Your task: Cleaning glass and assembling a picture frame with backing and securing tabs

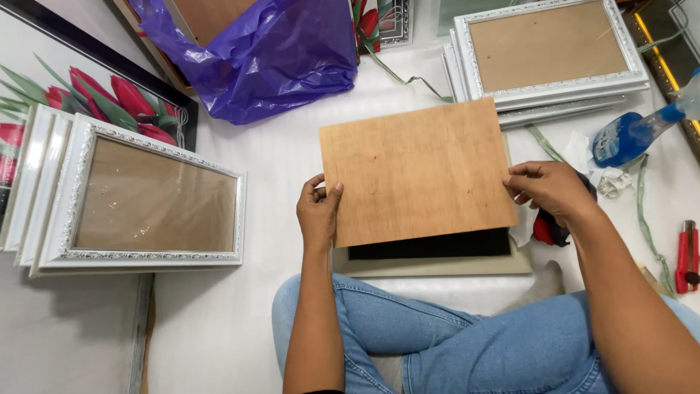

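Both hands on the brown backing board (417,171), held flat and a bit skewed, centre of the scene. Left hand (319,211) has its grip closed on the near-left edge, thumb on top, fingers underneath. Right hand (552,191) grip is closed on the right edge, fingers on top.

Board hovers over a frame (437,257) lying on the white floor (240,321); only its near strip shows: pale border, black inset. Whether board and frame touch, can't tell.

Person sits on the floor, blue jeans (452,343) at the near edge.

Around:
- left: stack of white ornate frames (138,204), top one glazed, brown inside
- far left: large picture of red tulips (95,95) in a dark frame
- far centre: purple plastic bag (270,51) around another frame
- far right: second stack of white frames (550,55), brown back facing up
- right: blue spray bottle (631,135) on its side, crumpled white tissue (609,179) just near of it
- right of the right hand: red and dark cloth (547,230), partly hidden by the wrist
- near right edge: red utility knife (686,255); green strapping (645,219) trailing across the floor
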